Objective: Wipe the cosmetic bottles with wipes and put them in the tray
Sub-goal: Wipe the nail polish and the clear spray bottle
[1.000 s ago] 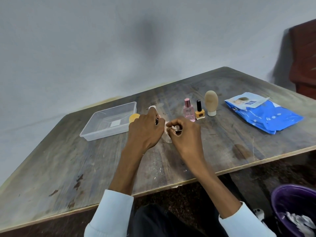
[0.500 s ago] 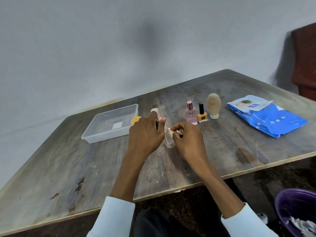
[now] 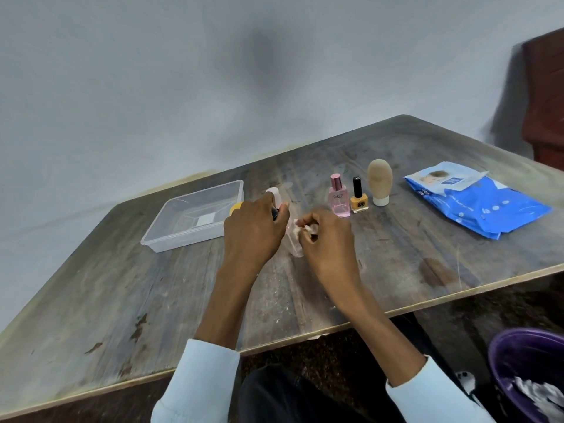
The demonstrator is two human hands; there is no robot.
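My left hand (image 3: 253, 230) grips a small clear bottle (image 3: 294, 244) with a pale pink cap (image 3: 272, 192) above the table's middle. My right hand (image 3: 328, 239) pinches a crumpled white wipe (image 3: 306, 228) against the bottle's side. Most of the bottle is hidden by my fingers. A clear plastic tray (image 3: 171, 236) lies just left of my left hand. To the right stand a pink perfume bottle (image 3: 338, 198), a yellow nail polish bottle (image 3: 359, 198) with a black cap and a beige tube (image 3: 379, 186) on its white cap.
A blue wipes pack (image 3: 485, 209) lies at the table's right side. A small yellow object (image 3: 235, 207) peeks out behind my left hand, beside the tray. A purple bin (image 3: 531, 374) with used wipes sits on the floor at lower right. The worn wooden table (image 3: 122, 300) ends near my lap.
Both hands stay together on the clear bottle. The right hand with the wipe has shifted slightly along the bottle; the view has tilted a little.
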